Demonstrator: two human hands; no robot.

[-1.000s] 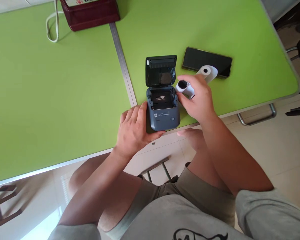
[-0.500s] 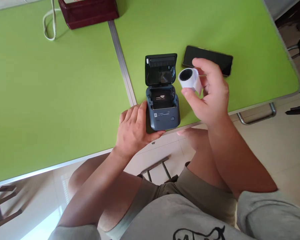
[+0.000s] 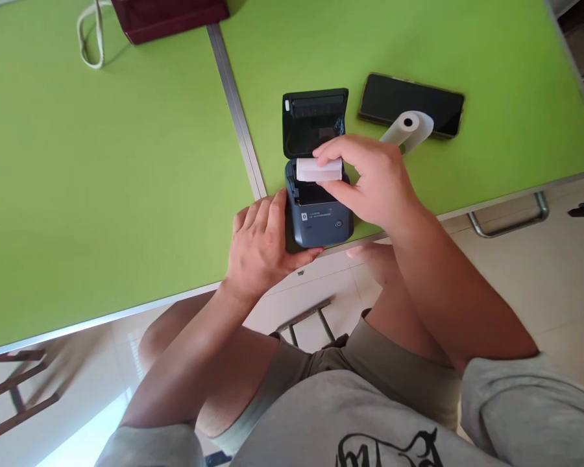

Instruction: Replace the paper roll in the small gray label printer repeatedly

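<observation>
A bright green table (image 3: 126,162) fills the upper part of the view, made of two tops joined by a grey metal strip (image 3: 233,110), with pale floor tiles below its near edge. A small dark grey printer (image 3: 321,224) stands at that near edge, just right of the strip, its lid (image 3: 314,120) tipped up and back.

The right hand (image 3: 370,185) reaches in from the right and pinches a white paper roll (image 3: 318,170) between thumb and fingers. The roll lies sideways across the mouth of the printer's open compartment; whether it sits fully inside cannot be told. The left hand (image 3: 260,250) rests unclenched against the printer's left side, fingers stretched along it and the thumb laid along the bottom front edge.

On the printer's front face there is a small square icon with two lines of pale print beside it, too fine to read, and a round power symbol (image 3: 339,224) near the right corner.

Behind the right hand a second roll (image 3: 406,128) lies on the table, touching a black phone (image 3: 411,104) with a dark screen. At the far edge sit a dark red box (image 3: 170,16) and a looped pale cord (image 3: 85,39). The person's grey shirt bears a black print, cut off by the frame.
</observation>
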